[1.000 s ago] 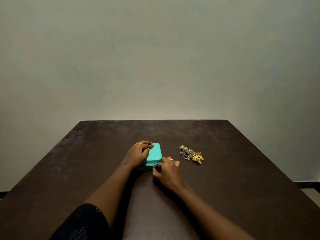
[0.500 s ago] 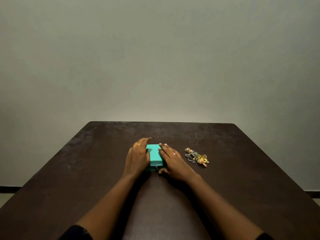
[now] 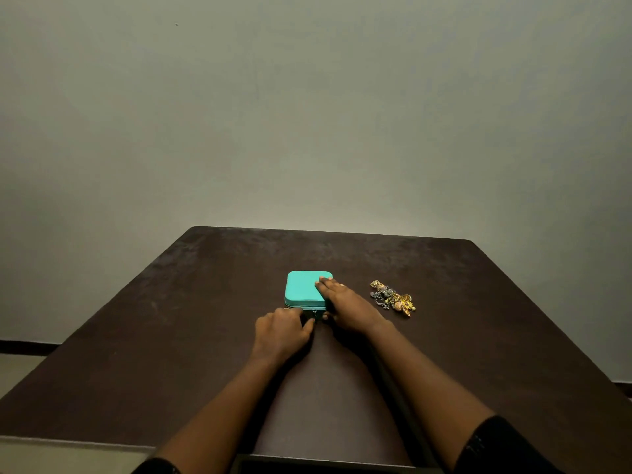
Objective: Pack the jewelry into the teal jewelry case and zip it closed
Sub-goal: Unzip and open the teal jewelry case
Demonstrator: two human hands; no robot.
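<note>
The teal jewelry case (image 3: 304,289) lies shut on the dark table (image 3: 205,336), a little beyond my hands. My right hand (image 3: 345,304) rests flat along the right side of its lid, fingers straight and pointing away from me. My left hand (image 3: 283,331) sits at the case's near wall with its fingers curled, and its thumb and fingertips pinch the small zipper pull (image 3: 315,315) at the front. To the right of the case, apart from it, a loose pile of gold and silver jewelry (image 3: 393,298) lies on the table.
A plain pale wall (image 3: 307,114) rises behind the table's far edge. The table's near edge runs just under my forearms, with light floor (image 3: 20,367) showing at the lower left.
My left hand came off the lid and drew back to the case's front at the zipper pull. My right hand stayed flat on the lid's right side. The camera shifted slightly.
</note>
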